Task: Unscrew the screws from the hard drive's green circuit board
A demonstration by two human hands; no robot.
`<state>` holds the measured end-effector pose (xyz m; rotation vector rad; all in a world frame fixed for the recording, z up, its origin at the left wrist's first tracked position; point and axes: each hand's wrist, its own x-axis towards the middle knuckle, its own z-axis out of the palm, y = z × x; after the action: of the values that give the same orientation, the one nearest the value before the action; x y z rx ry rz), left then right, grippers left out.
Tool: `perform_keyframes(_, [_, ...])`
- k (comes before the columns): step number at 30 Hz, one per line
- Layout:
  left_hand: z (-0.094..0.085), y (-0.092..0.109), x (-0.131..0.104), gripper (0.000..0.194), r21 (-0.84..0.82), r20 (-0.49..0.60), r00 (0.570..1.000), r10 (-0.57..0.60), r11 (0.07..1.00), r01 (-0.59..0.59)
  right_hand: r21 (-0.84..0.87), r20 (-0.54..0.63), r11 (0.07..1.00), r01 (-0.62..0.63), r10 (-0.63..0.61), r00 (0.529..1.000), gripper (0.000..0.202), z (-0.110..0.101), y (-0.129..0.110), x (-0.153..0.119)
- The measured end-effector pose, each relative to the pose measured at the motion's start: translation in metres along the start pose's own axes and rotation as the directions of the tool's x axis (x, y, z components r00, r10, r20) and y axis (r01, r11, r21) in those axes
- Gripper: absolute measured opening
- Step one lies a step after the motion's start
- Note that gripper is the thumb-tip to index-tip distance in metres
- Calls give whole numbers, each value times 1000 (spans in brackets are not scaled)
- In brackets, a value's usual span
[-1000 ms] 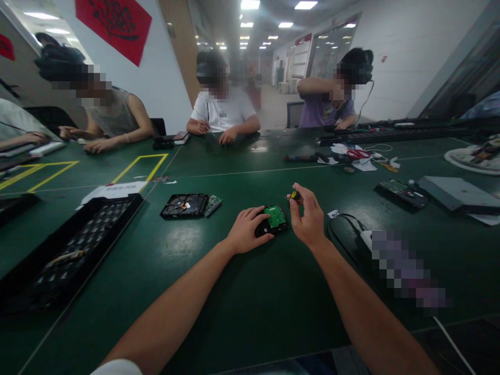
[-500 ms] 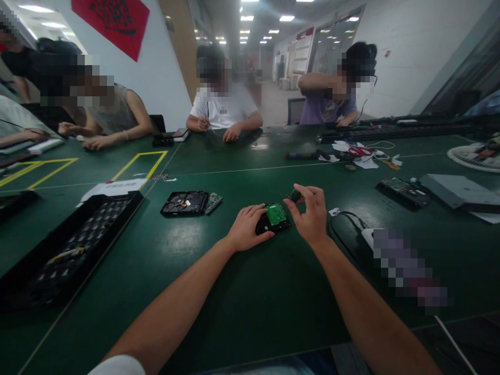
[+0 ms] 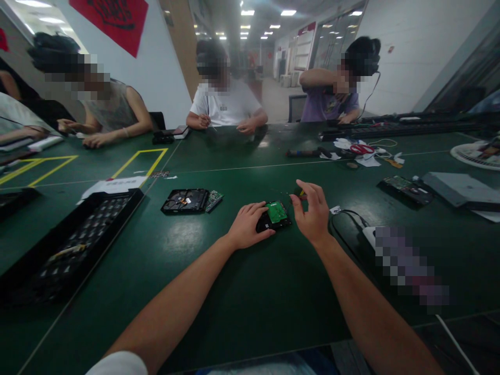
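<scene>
My left hand (image 3: 247,225) lies over the left side of a hard drive (image 3: 266,223), its fingers and thumb on the drive's edges. A green circuit board (image 3: 277,212) shows on the drive's upper face. To the right of the drive, my right hand (image 3: 313,214) is raised just off it, thumb and forefinger curled. Between them shows a small dark tool with yellow and red on it, apparently a screwdriver (image 3: 302,193); its tip cannot be made out. Tiny bits, perhaps screws (image 3: 285,194), lie on the table behind the drive.
Another drive (image 3: 185,201) and a loose circuit board (image 3: 214,201) lie left. A long black tray (image 3: 74,245) stands further left. At right are a third drive (image 3: 405,190), a grey box (image 3: 463,190) and a cable (image 3: 344,234). Several people sit across the table.
My right hand has shifted slightly right, its thumb and forefinger turned so that yellow and red show on the tool. My left hand stays on the drive.
</scene>
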<state>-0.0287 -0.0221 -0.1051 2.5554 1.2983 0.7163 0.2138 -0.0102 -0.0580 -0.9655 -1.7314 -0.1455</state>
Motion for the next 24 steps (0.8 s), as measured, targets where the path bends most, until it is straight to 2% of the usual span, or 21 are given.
perform_keyframes(4, [0,0,0,77,-6,-6,1000,-1,1000,1,59,19,998,-8,7,1000,53,1,-1,-1])
perform_keyframes(10, [0,1,0,78,-7,0,1000,-9,1000,9,6,-17,1000,-3,3,1000,44,-1,-3,-1])
perform_keyframes(17, [-1,2,0,77,-11,1,1000,-6,1000,6,52,33,999,-18,16,999,53,2,-1,-3])
perform_keyframes(24, [0,1,0,77,6,5,1000,-8,1000,8,-2,38,1000,-18,18,999,47,1,-2,-2])
